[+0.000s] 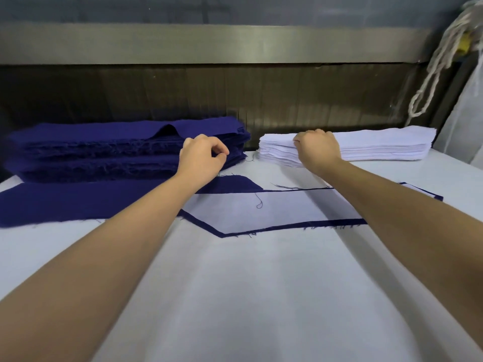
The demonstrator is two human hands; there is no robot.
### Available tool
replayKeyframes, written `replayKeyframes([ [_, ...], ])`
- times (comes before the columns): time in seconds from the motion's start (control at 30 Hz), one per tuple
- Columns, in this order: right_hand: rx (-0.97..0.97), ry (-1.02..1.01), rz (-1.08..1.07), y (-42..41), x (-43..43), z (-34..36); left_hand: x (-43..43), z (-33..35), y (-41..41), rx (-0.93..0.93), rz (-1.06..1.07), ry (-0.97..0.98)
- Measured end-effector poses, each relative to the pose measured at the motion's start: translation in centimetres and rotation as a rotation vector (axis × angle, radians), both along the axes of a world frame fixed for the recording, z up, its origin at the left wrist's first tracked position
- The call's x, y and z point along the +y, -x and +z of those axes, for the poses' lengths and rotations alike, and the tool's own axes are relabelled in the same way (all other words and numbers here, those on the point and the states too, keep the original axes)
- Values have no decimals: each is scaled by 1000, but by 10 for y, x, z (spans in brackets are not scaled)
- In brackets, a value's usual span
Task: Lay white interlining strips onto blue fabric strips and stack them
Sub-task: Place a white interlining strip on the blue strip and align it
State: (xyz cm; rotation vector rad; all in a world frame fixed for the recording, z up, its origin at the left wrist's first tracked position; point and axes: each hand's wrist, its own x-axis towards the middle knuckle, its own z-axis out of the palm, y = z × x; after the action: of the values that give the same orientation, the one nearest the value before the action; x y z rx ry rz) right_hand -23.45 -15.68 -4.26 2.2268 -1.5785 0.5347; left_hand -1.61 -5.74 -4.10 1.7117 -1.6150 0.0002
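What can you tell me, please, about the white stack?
The white stack is a neat pile of many thin, long interlining strips, matte and papery-looking, lying flat at the table's far right, apart from the blue pile. The right hand curls its fingers on the top layers near its left end.

Camera: one wide-angle head camera at the near table (248, 296) edge.
Facing: forward and down, towards the far metal panel (235, 45).
Nearness: close; left forearm (117, 244) and right forearm (405, 218) fill the near corners.
Span: blue fabric stack (91, 150) far left to white interlining stack (379, 145) far right.
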Motion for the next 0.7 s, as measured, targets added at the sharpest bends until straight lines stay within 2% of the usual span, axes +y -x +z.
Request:
replayKeyframes([
  [0.07,-80,-3,-5,1,-2,2,-4,-4,5,16,-37,17],
  [0.27,-597,-174,31,5,-3,14,-12,-12,24,33,-130,19],
  [0.7,-849,-250,65,7,-7,15,-29,-9,67,375,-245,-40],
])
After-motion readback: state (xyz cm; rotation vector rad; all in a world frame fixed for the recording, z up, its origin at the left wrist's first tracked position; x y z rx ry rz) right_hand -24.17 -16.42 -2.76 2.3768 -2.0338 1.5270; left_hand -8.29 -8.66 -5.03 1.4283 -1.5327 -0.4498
